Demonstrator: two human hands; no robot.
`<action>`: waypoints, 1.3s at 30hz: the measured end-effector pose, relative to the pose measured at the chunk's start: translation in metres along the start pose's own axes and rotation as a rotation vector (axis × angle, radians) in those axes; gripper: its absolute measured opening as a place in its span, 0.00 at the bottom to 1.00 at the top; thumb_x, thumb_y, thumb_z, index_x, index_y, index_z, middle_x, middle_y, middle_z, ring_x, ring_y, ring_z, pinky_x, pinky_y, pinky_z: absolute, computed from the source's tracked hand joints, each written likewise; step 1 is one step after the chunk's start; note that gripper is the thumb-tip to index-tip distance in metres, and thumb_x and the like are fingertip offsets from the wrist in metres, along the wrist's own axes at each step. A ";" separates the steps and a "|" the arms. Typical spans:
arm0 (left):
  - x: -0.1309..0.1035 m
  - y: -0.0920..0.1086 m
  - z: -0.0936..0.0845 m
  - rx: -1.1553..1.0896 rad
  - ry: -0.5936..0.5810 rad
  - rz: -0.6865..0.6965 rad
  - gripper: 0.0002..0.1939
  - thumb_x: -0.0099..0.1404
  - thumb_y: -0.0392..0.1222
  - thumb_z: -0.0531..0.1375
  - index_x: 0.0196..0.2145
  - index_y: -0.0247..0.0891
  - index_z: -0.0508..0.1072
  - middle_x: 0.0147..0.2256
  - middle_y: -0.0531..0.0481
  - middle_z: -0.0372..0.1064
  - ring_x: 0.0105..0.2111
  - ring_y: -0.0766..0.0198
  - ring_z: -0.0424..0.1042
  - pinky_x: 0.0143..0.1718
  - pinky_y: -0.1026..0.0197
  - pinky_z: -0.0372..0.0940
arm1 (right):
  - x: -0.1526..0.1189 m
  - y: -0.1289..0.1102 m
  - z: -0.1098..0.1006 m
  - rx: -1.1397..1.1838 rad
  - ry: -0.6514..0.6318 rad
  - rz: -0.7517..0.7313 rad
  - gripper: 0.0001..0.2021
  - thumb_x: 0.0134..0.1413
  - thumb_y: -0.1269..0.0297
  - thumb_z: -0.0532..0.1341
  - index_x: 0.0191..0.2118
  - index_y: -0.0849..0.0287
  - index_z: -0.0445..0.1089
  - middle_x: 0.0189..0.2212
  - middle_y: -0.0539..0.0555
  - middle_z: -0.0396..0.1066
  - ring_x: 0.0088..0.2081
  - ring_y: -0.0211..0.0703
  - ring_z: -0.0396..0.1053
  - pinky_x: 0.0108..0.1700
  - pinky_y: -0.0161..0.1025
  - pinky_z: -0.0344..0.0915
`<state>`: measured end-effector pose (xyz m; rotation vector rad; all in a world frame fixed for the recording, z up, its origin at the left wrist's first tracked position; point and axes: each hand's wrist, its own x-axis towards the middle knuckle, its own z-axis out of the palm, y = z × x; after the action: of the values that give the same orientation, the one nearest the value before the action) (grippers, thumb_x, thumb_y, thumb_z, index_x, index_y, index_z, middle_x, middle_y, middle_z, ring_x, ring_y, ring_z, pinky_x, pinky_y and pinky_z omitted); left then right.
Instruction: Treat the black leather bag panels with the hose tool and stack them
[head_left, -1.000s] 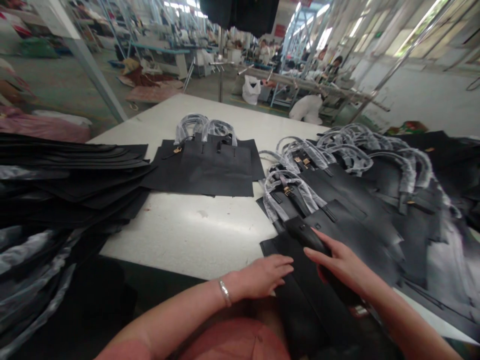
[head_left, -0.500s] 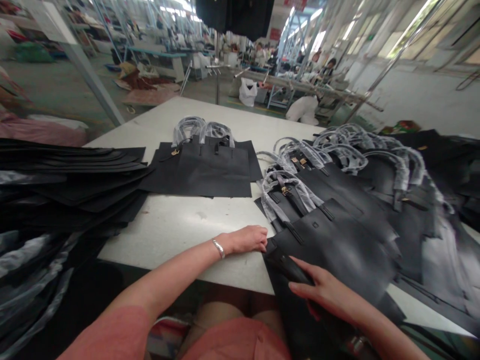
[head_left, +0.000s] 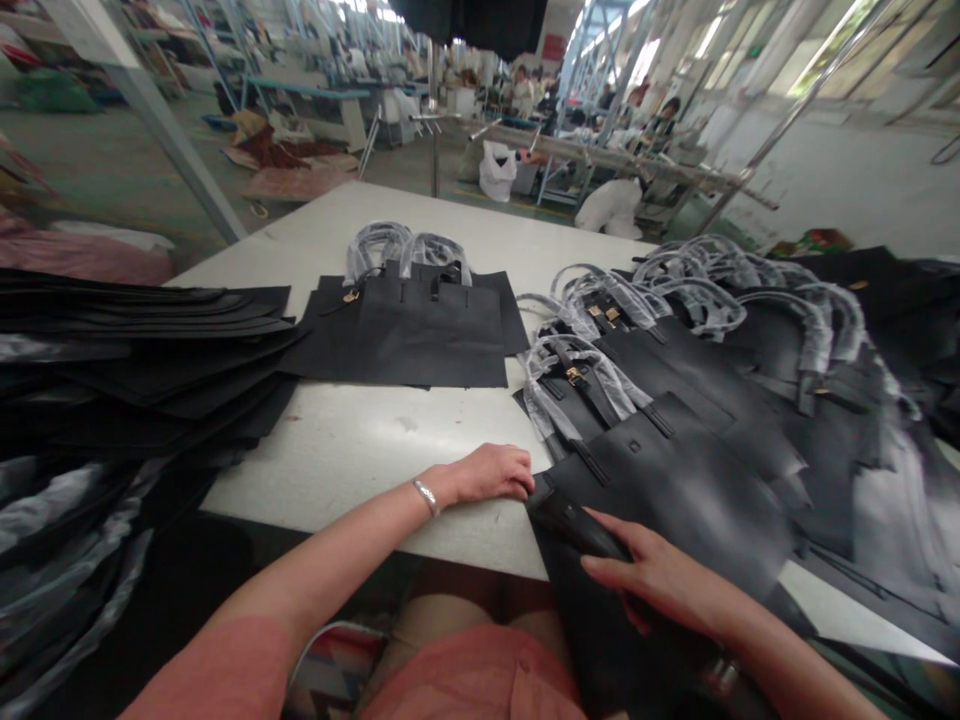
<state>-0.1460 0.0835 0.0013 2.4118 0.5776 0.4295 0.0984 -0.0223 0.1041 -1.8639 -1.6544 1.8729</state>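
In my head camera's view, my left hand (head_left: 493, 473) pinches the far left corner of a black panel (head_left: 574, 590) at the near edge of the white table (head_left: 352, 435). My right hand (head_left: 652, 575) grips a long dark object (head_left: 589, 532) over it. 1 black bag (head_left: 675, 480) lies just beyond, on the right.

"How's the left arm (head_left: 341, 552)?"
"Stretched forward and inward from the lower left — the wrist (head_left: 444, 487) nearly straight, the left hand (head_left: 495, 472) bunched, its fingers (head_left: 517, 470) curled under, tips mostly hidden."
"And the right arm (head_left: 765, 650)?"
"Reaching in from the lower right. The right hand (head_left: 645, 572) points forward and leftward — forefinger (head_left: 611, 523) and thumb (head_left: 606, 572) extended, apart, the others bent beneath, partly hidden."
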 end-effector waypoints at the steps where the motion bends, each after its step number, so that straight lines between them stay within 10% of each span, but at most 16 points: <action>1: 0.002 0.001 0.001 0.047 -0.030 0.008 0.07 0.66 0.46 0.61 0.35 0.43 0.76 0.34 0.54 0.68 0.36 0.66 0.68 0.37 0.68 0.59 | 0.001 0.001 0.000 -0.001 0.001 0.003 0.33 0.56 0.58 0.59 0.66 0.57 0.53 0.23 0.45 0.67 0.17 0.33 0.64 0.18 0.29 0.61; 7: 0.016 -0.003 0.000 0.185 -0.137 -0.046 0.08 0.66 0.45 0.61 0.31 0.40 0.75 0.31 0.53 0.68 0.34 0.65 0.68 0.32 0.67 0.58 | 0.000 -0.004 0.004 -0.071 0.029 0.002 0.32 0.57 0.60 0.59 0.66 0.58 0.54 0.22 0.45 0.67 0.17 0.33 0.63 0.18 0.29 0.60; 13: 0.010 -0.013 -0.005 0.124 0.119 -0.272 0.09 0.69 0.41 0.58 0.35 0.35 0.75 0.35 0.49 0.70 0.35 0.64 0.69 0.37 0.65 0.60 | -0.004 -0.010 0.004 -0.074 0.017 0.021 0.32 0.56 0.61 0.59 0.66 0.58 0.53 0.23 0.45 0.67 0.17 0.33 0.63 0.18 0.29 0.59; 20: 0.002 0.004 0.000 0.268 -0.079 0.181 0.07 0.69 0.38 0.57 0.34 0.39 0.74 0.34 0.52 0.69 0.34 0.66 0.69 0.33 0.66 0.59 | -0.003 -0.008 0.002 -0.064 0.004 0.017 0.33 0.56 0.61 0.59 0.66 0.58 0.53 0.23 0.46 0.68 0.17 0.33 0.63 0.18 0.29 0.60; 28: 0.010 0.009 0.014 0.531 -0.138 0.363 0.09 0.69 0.32 0.52 0.31 0.36 0.68 0.32 0.46 0.66 0.29 0.61 0.65 0.30 0.60 0.62 | -0.001 0.003 0.006 -0.080 0.026 -0.018 0.34 0.56 0.60 0.59 0.67 0.57 0.50 0.23 0.46 0.68 0.18 0.34 0.64 0.20 0.30 0.61; 33: 0.007 -0.005 0.014 0.467 -0.061 0.089 0.09 0.71 0.32 0.50 0.34 0.35 0.68 0.34 0.46 0.65 0.32 0.61 0.65 0.33 0.60 0.64 | -0.002 0.009 0.005 -0.076 0.020 -0.028 0.35 0.57 0.58 0.60 0.68 0.56 0.50 0.24 0.47 0.70 0.18 0.34 0.63 0.19 0.30 0.60; 37: -0.001 -0.015 0.001 0.306 0.280 -0.416 0.11 0.72 0.33 0.48 0.34 0.34 0.68 0.34 0.46 0.65 0.34 0.62 0.67 0.38 0.59 0.65 | -0.003 0.008 0.004 -0.071 0.021 -0.016 0.35 0.56 0.58 0.60 0.67 0.55 0.51 0.26 0.48 0.71 0.19 0.34 0.64 0.20 0.30 0.61; 39: -0.010 -0.006 0.000 0.235 0.390 -0.426 0.11 0.72 0.35 0.49 0.35 0.34 0.70 0.34 0.46 0.67 0.36 0.62 0.68 0.40 0.59 0.65 | -0.004 0.004 0.003 -0.074 0.022 0.004 0.35 0.56 0.59 0.60 0.67 0.57 0.51 0.25 0.48 0.71 0.18 0.34 0.64 0.20 0.30 0.61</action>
<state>-0.1564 0.0825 -0.0042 2.3370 1.3472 0.6784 0.1000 -0.0284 0.1032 -1.9084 -1.7377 1.8101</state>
